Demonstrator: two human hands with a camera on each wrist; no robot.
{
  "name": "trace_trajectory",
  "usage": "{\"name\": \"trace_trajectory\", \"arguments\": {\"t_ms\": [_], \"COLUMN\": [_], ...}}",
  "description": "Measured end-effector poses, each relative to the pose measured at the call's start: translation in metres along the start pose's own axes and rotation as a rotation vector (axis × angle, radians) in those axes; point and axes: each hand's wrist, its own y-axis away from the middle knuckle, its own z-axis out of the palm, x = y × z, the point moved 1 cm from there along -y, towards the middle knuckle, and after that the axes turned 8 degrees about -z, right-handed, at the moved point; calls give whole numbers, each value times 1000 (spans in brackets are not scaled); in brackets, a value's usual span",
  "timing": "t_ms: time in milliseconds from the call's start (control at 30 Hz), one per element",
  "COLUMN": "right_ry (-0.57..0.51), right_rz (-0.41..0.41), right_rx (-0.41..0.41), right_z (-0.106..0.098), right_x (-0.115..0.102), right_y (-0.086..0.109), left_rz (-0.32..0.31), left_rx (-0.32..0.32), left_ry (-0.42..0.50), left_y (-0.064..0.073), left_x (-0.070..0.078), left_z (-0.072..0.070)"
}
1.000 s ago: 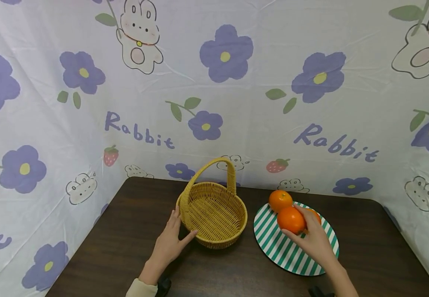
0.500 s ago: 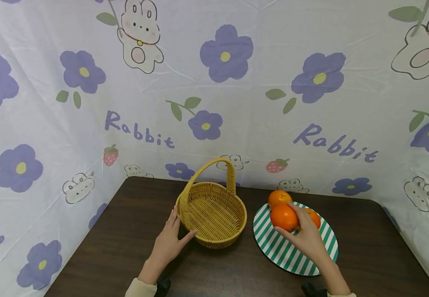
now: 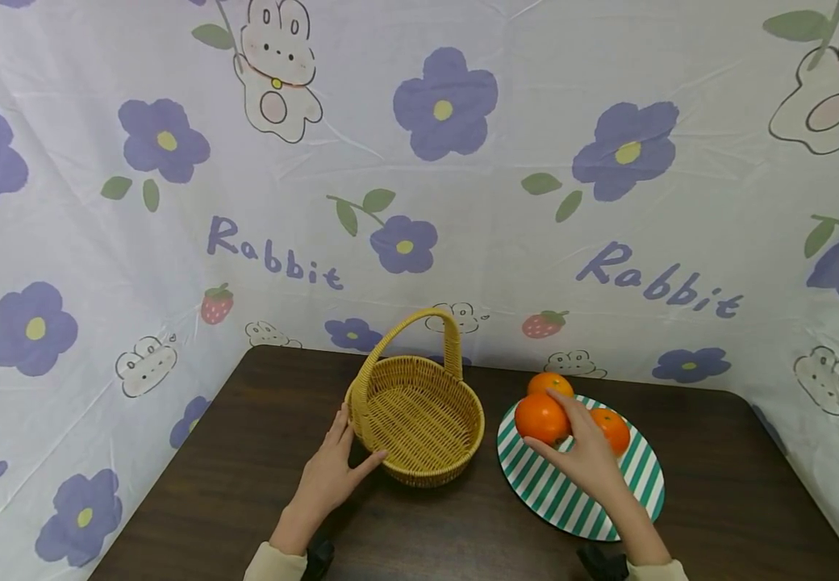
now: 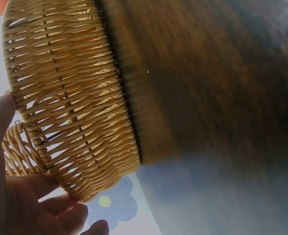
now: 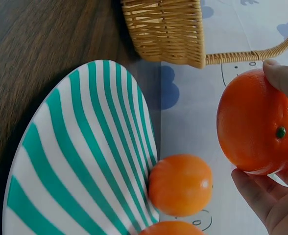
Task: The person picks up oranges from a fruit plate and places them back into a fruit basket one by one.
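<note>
My right hand [image 3: 588, 453] grips an orange [image 5: 254, 122] between thumb and fingers. In the right wrist view this fruit hangs above the plate's level, its small green stem mark showing. Two other oranges lie on the green-and-white striped plate [image 3: 557, 504]: one at the back [image 3: 552, 382], partly hidden by the held one, and one on the right [image 3: 611, 432]. My left hand [image 3: 325, 476] rests with straightened fingers against the left side of a yellow wicker basket [image 3: 419, 424], thumb near its front rim. The basket [image 4: 70, 98] stands upright, with its handle arching over it and nothing inside.
All of this stands on a dark brown wooden table [image 3: 419, 532]. Close behind the table hangs a white cloth [image 3: 492, 218] printed with purple flowers and rabbits. The basket's tall handle [image 3: 430, 315] rises left of the plate.
My right hand has lifted the orange and carried it left towards the basket, uncovering the right-hand orange on the plate. My left hand and the basket have stayed in place.
</note>
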Motion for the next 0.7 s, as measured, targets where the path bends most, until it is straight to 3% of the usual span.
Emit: {"name": "trace_trajectory", "arguments": {"t_ms": [700], "right_ry": [-48], "right_rz": [-42], "right_rx": [-36], "right_z": [20], "right_x": [-15], "right_y": [-15], "left_rz": [11], "left_rx": [-8], "left_ry": [4], "left_y": [-1], "left_x": [0], "left_z": [0]}}
